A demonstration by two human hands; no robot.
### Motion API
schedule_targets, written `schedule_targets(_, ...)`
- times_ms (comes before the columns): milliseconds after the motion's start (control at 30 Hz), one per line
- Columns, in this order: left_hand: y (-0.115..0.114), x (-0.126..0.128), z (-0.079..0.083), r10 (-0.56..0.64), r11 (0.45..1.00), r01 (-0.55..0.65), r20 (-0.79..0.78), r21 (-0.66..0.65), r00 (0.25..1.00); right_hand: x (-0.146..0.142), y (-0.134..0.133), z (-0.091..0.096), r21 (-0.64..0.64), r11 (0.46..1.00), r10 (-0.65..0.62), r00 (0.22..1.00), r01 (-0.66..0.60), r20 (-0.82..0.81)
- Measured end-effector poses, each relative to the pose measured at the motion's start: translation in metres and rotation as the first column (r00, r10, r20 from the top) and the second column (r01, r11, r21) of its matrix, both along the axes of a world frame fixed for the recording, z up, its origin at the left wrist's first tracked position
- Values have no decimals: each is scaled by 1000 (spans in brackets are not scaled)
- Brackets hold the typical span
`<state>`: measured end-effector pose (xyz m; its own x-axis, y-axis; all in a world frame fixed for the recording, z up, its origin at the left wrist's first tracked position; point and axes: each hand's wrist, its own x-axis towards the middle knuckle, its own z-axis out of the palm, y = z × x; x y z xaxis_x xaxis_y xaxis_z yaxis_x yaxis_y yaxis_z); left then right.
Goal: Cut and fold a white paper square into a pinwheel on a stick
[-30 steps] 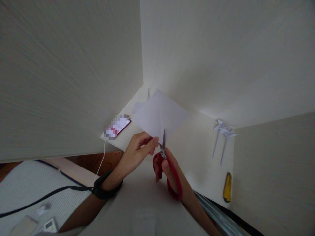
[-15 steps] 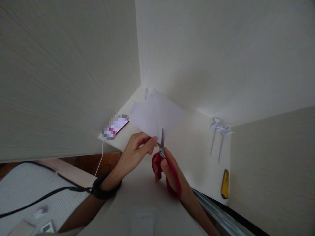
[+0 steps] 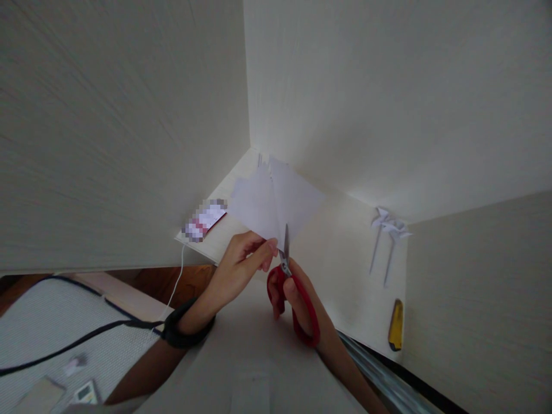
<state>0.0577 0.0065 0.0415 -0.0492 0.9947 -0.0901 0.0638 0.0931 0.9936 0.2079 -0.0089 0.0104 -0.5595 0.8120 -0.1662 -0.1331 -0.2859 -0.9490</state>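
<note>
A white sheet of paper (image 3: pixel 276 198), turned cornerwise with a line down its middle, is held above the tabletop. My left hand (image 3: pixel 245 261) pinches it near its lower corner, thumb and fingers together; a black band circles that wrist. My right hand (image 3: pixel 302 296) has its fingers through the red handles of a pair of scissors (image 3: pixel 317 328). The scissor blades point away from me and lie at the paper's lower corner, close to my left fingertips. Whether the blades are fully closed is hard to see.
To the left lies a phone (image 3: pixel 204 220) with a white cable (image 3: pixel 177 279). Two paper pinwheels (image 3: pixel 390 227) on sticks lie at the right, with a yellow box cutter (image 3: pixel 395 325) nearer me. Pale panels (image 3: pixel 388 103) enclose the white tabletop (image 3: pixel 340 276) at left, back and right.
The view has shifted slightly. The paper's two halves stand a little further apart at the top, along the middle line. Both hands keep nearly the same pose, with the scissors at the lower corner.
</note>
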Motion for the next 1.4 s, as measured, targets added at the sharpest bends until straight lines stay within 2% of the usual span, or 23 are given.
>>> schedule_targets(467,-3,0,0,7,1000,-6,-47,24,999,-2,-3,-1,-7,1000,-21,999,21,-45)
schedule_targets(1033,-2,1,1,7,1000,-6,-52,22,999,-1,-3,0,-3,1000,-23,1000,23,-14)
schedule_targets(1400,-1,2,8,24,1000,-24,-112,8,993,-1,-2,0,-29,1000,-12,999,11,-35)
